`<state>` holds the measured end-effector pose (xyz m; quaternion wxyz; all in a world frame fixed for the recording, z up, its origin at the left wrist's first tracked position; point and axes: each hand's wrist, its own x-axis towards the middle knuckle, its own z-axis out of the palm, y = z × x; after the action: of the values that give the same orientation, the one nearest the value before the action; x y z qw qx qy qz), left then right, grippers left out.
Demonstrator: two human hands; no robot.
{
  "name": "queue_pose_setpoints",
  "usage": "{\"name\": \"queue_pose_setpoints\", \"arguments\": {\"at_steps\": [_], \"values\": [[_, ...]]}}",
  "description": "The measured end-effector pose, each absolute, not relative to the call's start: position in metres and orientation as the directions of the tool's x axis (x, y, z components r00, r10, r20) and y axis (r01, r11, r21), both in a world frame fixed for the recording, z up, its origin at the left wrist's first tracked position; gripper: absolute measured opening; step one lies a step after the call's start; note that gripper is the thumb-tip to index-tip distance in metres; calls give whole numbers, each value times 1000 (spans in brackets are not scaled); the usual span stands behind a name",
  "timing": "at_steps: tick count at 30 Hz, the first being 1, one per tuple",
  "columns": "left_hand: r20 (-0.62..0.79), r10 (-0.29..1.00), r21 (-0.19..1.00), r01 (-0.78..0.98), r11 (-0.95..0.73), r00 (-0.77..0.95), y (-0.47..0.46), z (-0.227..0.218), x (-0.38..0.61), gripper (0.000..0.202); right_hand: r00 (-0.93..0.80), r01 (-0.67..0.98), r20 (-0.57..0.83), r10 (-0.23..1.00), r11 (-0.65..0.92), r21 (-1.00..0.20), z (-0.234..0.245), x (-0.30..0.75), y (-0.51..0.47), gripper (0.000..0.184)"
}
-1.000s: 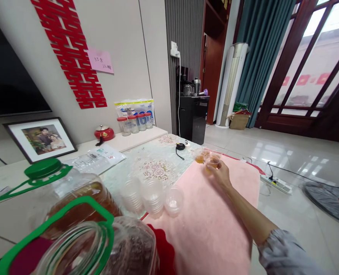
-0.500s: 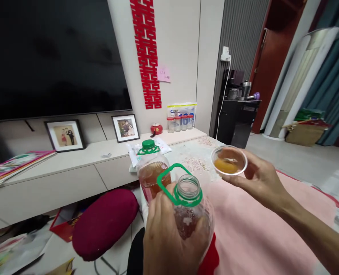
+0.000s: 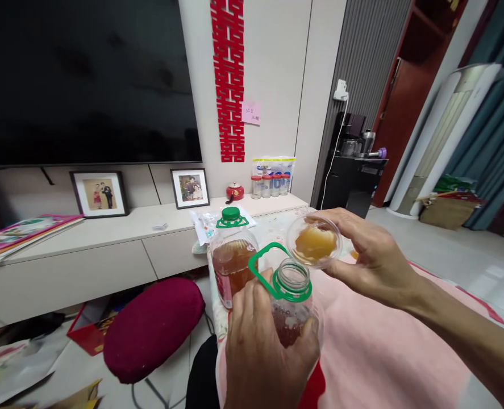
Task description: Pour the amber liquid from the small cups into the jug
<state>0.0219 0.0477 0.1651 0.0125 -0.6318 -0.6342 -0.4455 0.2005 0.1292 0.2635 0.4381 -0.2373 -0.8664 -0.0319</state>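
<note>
My left hand point(image 3: 262, 343) is wrapped round a clear plastic jug point(image 3: 293, 318) with a green ring handle point(image 3: 273, 245) and an uncapped mouth; reddish-brown liquid with bubbles shows inside. Between the thumb and fingers of my right hand point(image 3: 369, 258) is a clear plastic cup point(image 3: 315, 241) holding some amber liquid. The cup tilts toward the jug, its rim close above and to the right of the mouth. Whether they touch I cannot tell. Behind them stands a second jug point(image 3: 234, 258) of brown liquid, closed with a green cap point(image 3: 230, 213).
A pink cloth point(image 3: 388, 335) covers the table. A maroon stool point(image 3: 153, 329) stands to the left, before a white TV cabinet point(image 3: 107, 250). On the cabinet are framed photos point(image 3: 191, 188), a red pot point(image 3: 234, 191) and several red-lidded jars point(image 3: 267, 185).
My right hand has moved left, bringing the cup toward the jug's mouth and tipping it more. My left hand keeps its hold on the jug. The view has shifted slightly.
</note>
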Motion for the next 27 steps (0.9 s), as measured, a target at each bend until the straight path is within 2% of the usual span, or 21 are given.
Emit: {"name": "queue_pose_setpoints", "arguments": {"at_steps": [3,9,15,20,27], "values": [[641,739,491,852,-184,-209,48,163,23,30,-533,436,771,348,894,-102,267,199,128,57],[711,695,360,903,-235,-103,49,167,17,34,-581,414,764,282,910,-20,275,197,125,60],[740,664,336,914,-230,-104,50,168,14,36,-620,381,754,218,923,46,279,196,124,56],[717,685,369,903,-221,-125,49,167,17,33,-642,393,744,184,913,113,281,196,124,51],[538,800,598,789,-140,-266,44,174,31,21,-673,434,723,155,875,216,285,195,121,47]]}}
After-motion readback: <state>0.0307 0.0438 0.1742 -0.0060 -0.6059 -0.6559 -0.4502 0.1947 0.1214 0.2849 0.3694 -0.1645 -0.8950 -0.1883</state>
